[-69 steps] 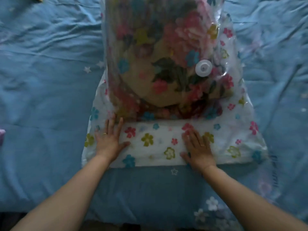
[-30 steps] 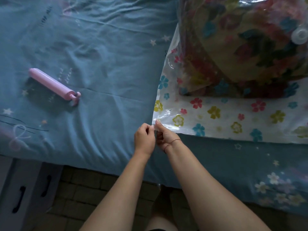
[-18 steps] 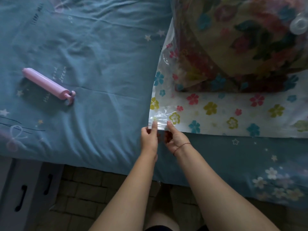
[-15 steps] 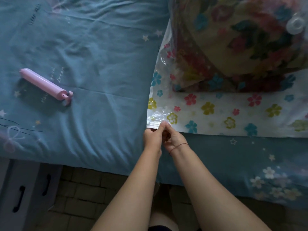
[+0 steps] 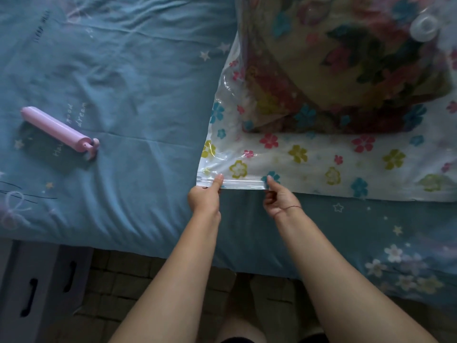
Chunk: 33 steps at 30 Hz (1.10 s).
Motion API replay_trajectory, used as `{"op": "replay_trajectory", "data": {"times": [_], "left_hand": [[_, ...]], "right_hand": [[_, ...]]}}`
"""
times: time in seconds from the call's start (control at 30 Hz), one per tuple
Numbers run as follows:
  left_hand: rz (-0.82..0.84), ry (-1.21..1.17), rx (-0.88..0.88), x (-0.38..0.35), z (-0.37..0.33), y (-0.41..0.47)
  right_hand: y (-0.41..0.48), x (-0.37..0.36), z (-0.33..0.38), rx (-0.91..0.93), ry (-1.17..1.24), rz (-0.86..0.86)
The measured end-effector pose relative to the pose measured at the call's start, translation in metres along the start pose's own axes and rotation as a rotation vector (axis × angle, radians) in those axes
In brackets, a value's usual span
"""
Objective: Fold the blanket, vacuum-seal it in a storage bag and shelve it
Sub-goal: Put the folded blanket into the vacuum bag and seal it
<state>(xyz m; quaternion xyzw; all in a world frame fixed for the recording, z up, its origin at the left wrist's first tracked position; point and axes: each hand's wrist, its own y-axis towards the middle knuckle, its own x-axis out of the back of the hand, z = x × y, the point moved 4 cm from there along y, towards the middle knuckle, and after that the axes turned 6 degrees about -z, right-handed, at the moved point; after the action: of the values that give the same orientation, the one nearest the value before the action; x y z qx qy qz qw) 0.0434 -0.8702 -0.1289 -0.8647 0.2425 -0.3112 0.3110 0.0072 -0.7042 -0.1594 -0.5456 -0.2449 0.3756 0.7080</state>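
Observation:
A clear storage bag (image 5: 321,159) printed with small flowers lies on the blue bed, its open zip edge toward me. The folded floral blanket (image 5: 346,65) fills its far part, and a round white valve (image 5: 424,27) shows at the top right. My left hand (image 5: 205,196) pinches the zip strip at the bag's near left corner. My right hand (image 5: 279,196) pinches the same strip a short way to the right. A stretch of zip strip lies flat between the two hands.
A pink hand pump (image 5: 59,131) lies on the blue bedsheet (image 5: 123,95) to the left. Below the bed edge are a brick-patterned floor (image 5: 148,280) and a grey box with handle slots (image 5: 37,285) at the lower left. My legs show at the bottom.
Both hands were pinched together at the bag's left corner. The right hand has since slid right along the zip strip, while the left stays at the corner.

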Motion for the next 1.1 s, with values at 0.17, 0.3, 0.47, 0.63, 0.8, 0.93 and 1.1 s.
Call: {"op": "replay_trajectory", "data": {"times": [0.17,0.3,0.47,0.63,0.8,0.93,1.1], "left_hand": [[0.008,-0.208,0.178,-0.009,0.009,-0.004],[0.143,-0.153,0.246,-0.034,0.026,-0.027],[0.07,-0.187,0.177,-0.046,0.028,-0.035],[0.081,-0.205,0.171,-0.061,0.035,-0.048],[0.117,-0.086,0.103,-0.078,0.041,-0.062],[0.077,-0.113,0.098,-0.076,0.036,-0.062],[0.07,-0.059,0.111,-0.071,0.038,-0.053]], "right_hand": [[-0.005,0.012,0.004,-0.033,-0.017,0.03],[-0.009,0.016,-0.002,-0.037,0.009,0.038],[-0.011,0.014,0.002,0.008,-0.061,0.03],[-0.013,0.012,0.004,0.015,-0.045,0.06],[-0.014,0.016,0.008,0.044,-0.059,0.04],[-0.008,0.028,0.022,0.04,-0.033,-0.055],[0.01,0.069,0.063,0.096,0.014,-0.097]]}}
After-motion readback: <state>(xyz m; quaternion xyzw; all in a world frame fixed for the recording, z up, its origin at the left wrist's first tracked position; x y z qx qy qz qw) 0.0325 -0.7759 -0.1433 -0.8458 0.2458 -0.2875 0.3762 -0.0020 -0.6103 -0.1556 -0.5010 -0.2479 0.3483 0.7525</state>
